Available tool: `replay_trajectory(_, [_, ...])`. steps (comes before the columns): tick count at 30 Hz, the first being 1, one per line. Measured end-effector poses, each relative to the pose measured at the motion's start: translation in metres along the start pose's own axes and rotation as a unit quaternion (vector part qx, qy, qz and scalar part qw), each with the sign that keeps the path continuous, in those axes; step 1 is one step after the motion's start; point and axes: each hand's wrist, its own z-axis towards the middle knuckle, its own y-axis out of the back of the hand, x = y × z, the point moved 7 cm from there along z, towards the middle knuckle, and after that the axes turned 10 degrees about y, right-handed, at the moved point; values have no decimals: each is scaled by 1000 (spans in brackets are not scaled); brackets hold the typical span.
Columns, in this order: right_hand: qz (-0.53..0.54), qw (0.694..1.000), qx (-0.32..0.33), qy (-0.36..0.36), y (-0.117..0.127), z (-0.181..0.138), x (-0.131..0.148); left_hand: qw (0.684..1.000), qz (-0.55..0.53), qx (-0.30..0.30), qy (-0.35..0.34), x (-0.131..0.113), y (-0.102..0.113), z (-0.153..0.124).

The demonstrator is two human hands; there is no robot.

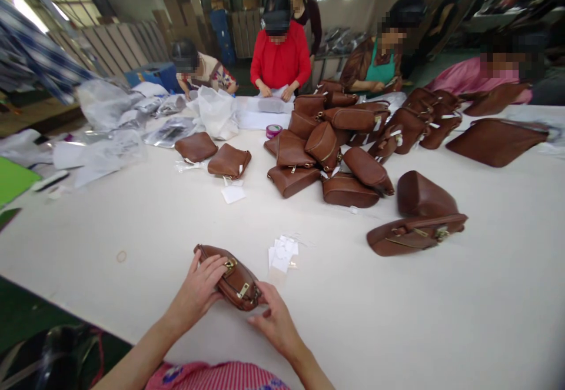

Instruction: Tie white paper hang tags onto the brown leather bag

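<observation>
A small brown leather bag [242, 277] with gold-coloured metal fittings lies tilted on the white table in front of me. Across its left part rests my left hand [198, 287], with the fingers over the top and the thumb at the near side, gripping it. My right hand [276, 316] holds the bag's right end near the zip, its fingertips against the leather and its thumb lower down. Just beyond the bag lies a small pile of white paper tags [282, 255].
Several brown bags are heaped [326, 149] at the middle back, with two more bags [417, 234] to the right. Two small pouches [229, 160] lie left of the heap, near a purple tape roll [273, 131]. Clear plastic wrapping [110, 107] covers the far left. Co-workers [280, 55] line the far side.
</observation>
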Motion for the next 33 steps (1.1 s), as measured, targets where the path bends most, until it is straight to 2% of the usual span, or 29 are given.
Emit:
replay_trajectory(7, [-65,992,-48,94,0,1,26,999,15,-33,21,-1,0,-1])
replay_trajectory(14, [-62,992,-56,92,5,12,33,997,18,-53,49,-6,4,0])
replay_trajectory(19, [-33,997,-56,28,4,12,19,998,14,-35,51,-10,7,3])
replay_trajectory(22, [20,998,-56,-21,0,9,7,997,10,-33,63,-10,7,4])
replay_trajectory(25, [72,996,-50,-22,-4,9,-1,997,3,-37,69,-10,4,5])
replay_trajectory(30, [36,998,-40,-12,-1,17,-19,992,23,-88,92,-6,1,-3])
replay_trajectory(33, [-21,996,-83,-11,13,29,-24,982,42,-169,69,-4,-9,-6])
